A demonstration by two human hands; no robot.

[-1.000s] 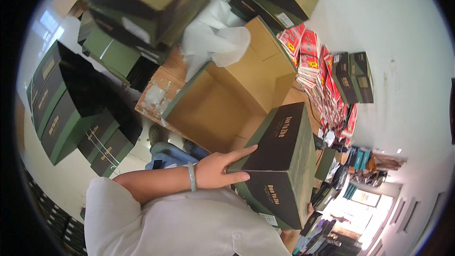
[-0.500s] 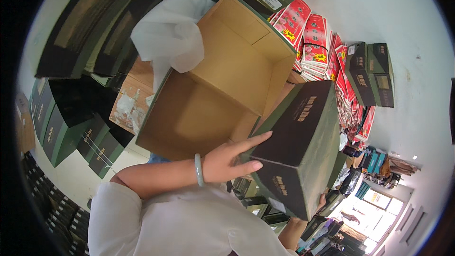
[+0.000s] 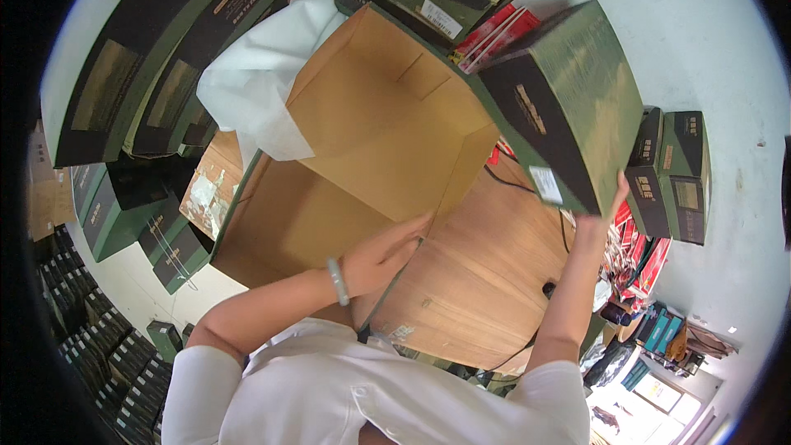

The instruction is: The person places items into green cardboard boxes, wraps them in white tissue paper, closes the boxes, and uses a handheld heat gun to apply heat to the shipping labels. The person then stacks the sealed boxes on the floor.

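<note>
An open, empty shoebox [image 3: 362, 124] with tan insides lies with its lid folded back, dark green along its rim. White wrapping paper [image 3: 255, 82] hangs out over its left side. My left hand [image 3: 383, 257], with a pale bangle on the wrist, lies at the box's near right edge, fingers stretched out and holding nothing. On the right, my right hand [image 3: 608, 204] grips the lower edge of a closed green-and-black shoebox [image 3: 577, 107], held tilted above the tabletop. Part of that hand is hidden behind the box.
The wooden tabletop [image 3: 470, 288] has a black cable running across it. Red printed packets [image 3: 507, 33] are partly covered at the back. Two small boxes [image 3: 676, 173] stand at the right wall. Large dark boxes [image 3: 124, 66] fill the left, with more shoeboxes [image 3: 437, 0] behind.
The closed shoebox has moved up and away, to the far right, in my right hand. My left hand has come off it and moved left to the open box's edge.
</note>
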